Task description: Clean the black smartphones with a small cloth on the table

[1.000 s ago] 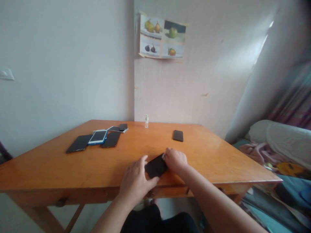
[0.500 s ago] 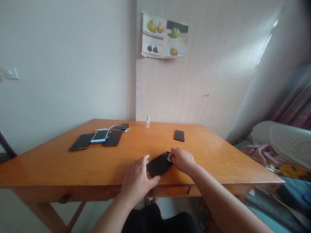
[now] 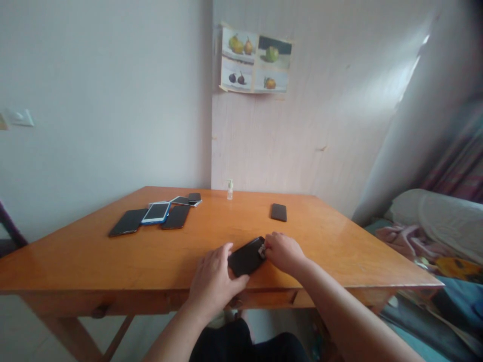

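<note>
A dark smartphone (image 3: 246,257) lies flat and slanted near the table's front edge. My left hand (image 3: 214,274) holds its left end, the thumb along the near edge and the fingers at the far side. At the phone's right end, my right hand (image 3: 283,251) is closed in a pinch on a small whitish wad (image 3: 261,250), perhaps tissue or cloth, pressed on the surface there. Most of the wad is hidden by the fingers.
Several phones and tablets lie at the left, among them a blue-edged white tablet (image 3: 156,212) and a black tablet (image 3: 129,222). A clear pump bottle (image 3: 230,190) stands at the back. Another dark phone (image 3: 278,212) lies at back right of the wooden table (image 3: 211,221).
My right hand has shifted very slightly, and a little more of the whitish wad shows at the phone's right end. The left hand and the phone stay in place.
</note>
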`<state>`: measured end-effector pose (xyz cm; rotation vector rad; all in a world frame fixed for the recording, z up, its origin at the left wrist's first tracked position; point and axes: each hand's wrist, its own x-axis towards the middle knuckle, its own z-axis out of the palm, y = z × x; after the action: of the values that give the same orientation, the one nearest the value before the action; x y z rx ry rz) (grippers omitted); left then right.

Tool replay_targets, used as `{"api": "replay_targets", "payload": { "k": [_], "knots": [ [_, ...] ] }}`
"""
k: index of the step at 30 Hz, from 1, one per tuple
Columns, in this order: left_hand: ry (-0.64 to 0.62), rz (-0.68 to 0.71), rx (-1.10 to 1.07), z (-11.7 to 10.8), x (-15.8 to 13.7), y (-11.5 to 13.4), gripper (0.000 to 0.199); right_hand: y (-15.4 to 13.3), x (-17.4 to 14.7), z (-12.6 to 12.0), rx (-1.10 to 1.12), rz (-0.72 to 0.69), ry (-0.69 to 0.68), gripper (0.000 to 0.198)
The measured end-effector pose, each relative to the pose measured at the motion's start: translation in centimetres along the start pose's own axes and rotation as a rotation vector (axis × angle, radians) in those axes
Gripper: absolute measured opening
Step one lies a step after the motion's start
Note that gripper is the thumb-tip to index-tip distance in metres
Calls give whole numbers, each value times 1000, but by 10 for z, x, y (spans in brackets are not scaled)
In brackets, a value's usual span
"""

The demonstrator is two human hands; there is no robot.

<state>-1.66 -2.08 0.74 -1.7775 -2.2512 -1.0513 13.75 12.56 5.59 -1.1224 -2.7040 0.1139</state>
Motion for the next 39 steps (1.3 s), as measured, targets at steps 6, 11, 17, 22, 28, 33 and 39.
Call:
{"api": "replay_targets", "payload": {
  "k": [6, 11, 17, 22, 28, 33, 39],
  "knots": [
    [-9, -24, -4, -1, 0, 0, 67, -19, -14, 16, 183, -226, 13, 6],
    [31, -14, -36, -1, -1, -1, 68, 3, -6, 32, 695, 152, 351, 6],
    [250, 67, -128, 2, -6, -5, 68, 27, -12, 39, 1087, 338, 537, 24],
    [341, 145, -127, -4, -11, 4, 70, 20, -23, 36, 1493, 398, 453, 27],
    [381, 306, 27, -11, -17, 28, 68, 1, -36, 26, 1691, 302, 357, 33],
    [268, 288, -22, -13, -29, 48, 83, 7, -39, 22, 1676, 306, 467, 29],
    [10, -2, -275, -27, -21, 71, 63, 7, -55, 13, 1440, 172, 460, 27]
  ]
}}
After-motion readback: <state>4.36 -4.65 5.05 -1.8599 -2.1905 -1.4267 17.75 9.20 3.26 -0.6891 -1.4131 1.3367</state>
